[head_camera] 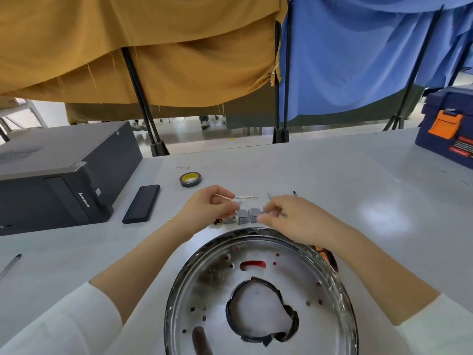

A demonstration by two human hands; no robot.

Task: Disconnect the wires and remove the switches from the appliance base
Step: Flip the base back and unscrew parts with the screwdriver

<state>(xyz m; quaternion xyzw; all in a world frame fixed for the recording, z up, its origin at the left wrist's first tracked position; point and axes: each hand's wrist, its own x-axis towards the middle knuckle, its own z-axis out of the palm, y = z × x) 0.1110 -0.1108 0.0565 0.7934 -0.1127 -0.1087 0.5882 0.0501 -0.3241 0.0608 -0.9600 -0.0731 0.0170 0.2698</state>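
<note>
The round shiny metal appliance base [261,298] lies in front of me on the table, with a large taped-edge hole in its middle. Just beyond its far rim sit several small grey switches [243,217] in a row. My left hand [207,204] pinches the leftmost part of the row, with a thin pale wire [238,198] running out from its fingers to the right. My right hand [289,217] pinches the right end of the row, at a grey switch [256,213].
A black computer case [58,175] lies at the left, with a flat black box [141,207] beside it. A roll of tape [190,179] sits beyond the hands. A blue toolbox [448,129] stands far right. A pen [10,265] lies at the left edge. An orange-handled tool [327,257] hides under my right wrist.
</note>
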